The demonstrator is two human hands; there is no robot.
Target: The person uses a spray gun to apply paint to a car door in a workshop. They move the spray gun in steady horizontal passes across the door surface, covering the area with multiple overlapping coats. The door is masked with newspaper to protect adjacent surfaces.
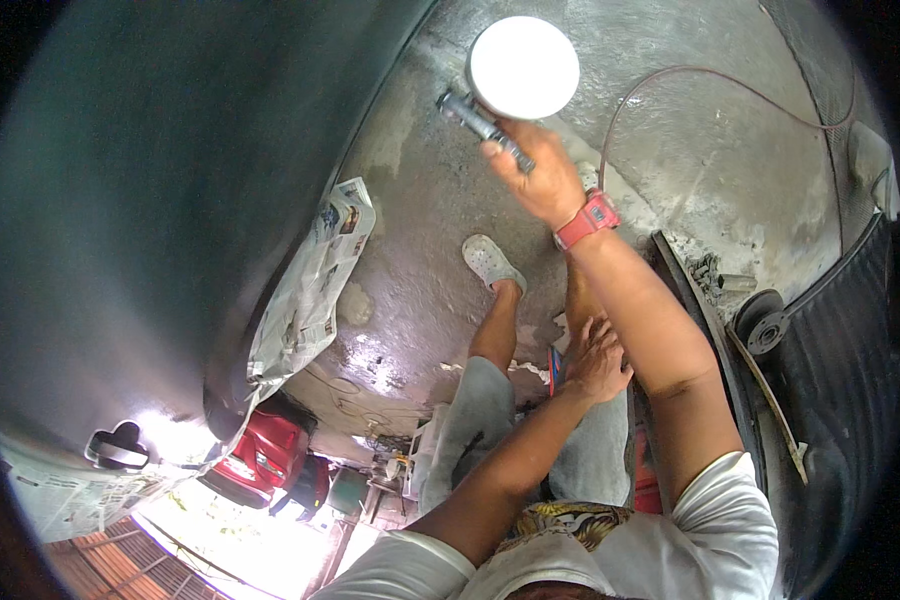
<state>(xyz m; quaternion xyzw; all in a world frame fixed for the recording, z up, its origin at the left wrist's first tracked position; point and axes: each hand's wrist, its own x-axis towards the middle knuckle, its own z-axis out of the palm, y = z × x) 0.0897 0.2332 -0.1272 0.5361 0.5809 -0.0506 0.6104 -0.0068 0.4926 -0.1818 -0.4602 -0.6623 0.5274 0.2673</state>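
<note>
My right hand [535, 170], with a red watch at the wrist, grips a dark metal cylindrical tool [475, 120] near the top of the view. The tool's far end is beside a round white object [523, 66]; whether they touch I cannot tell. My left hand [595, 365] lies lower down, fingers apart, on my right leg. A narrow blue and red item [556, 372] shows just beside it, partly hidden. My left foot [490, 262], in a pale clog, stands on the wet grey floor [400, 220].
A dark car body panel [150, 220] fills the left, with newspaper [310, 280] along its edge. A thin hose [725, 80] curves at upper right. Black panels [840, 400], a round hub [760, 320] and wood strip [780, 410] stand right. A red vehicle [265, 450] shows behind.
</note>
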